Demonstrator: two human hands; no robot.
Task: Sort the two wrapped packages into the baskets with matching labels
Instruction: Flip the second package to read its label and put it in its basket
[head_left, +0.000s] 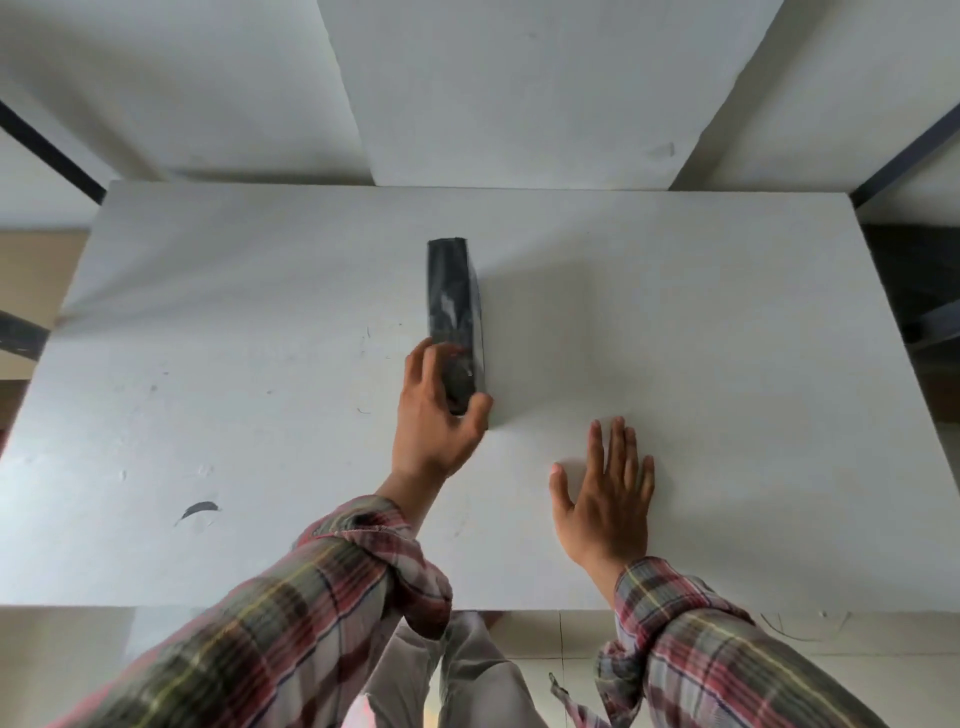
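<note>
Near the middle of the white table (727, 322), standing on edge: black wrapped package (453, 296), no readable label or writing. Left hand (439, 415) gripping its near end, fingers (418, 364) curled around it. Toward the near edge, right hand (605, 499) flat, fingers spread, empty. Plaid sleeves (322, 613).

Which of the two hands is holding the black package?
The left hand grips the black package; the right hand lies flat and open on the white table.
</note>
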